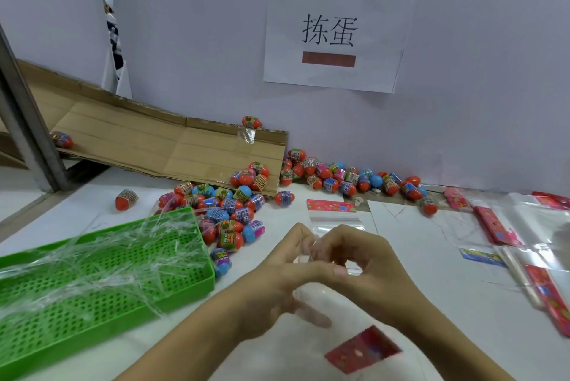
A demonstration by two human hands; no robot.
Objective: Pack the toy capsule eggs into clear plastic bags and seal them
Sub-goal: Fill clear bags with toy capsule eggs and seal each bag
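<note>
My left hand [279, 272] and my right hand [357, 260] meet at the middle of the table, and both pinch the mouth of a clear plastic bag [311, 294] between their fingertips. The bag hangs toward me, and its red printed header card [364, 349] shows below my wrists. Whether an egg is inside it I cannot tell. A pile of orange, blue and pink capsule eggs [228, 211] lies just left of my hands. More eggs [339, 177] are strewn along the wall. An empty bag with a red header [334, 214] lies flat beyond my fingers.
A green perforated tray [188, 282] holding clear film strips sits at the left. Flattened cardboard [138, 140] leans on the wall behind. A stack of clear bags with red headers [524, 254] lies at the right. A paper sign [336, 32] hangs on the wall.
</note>
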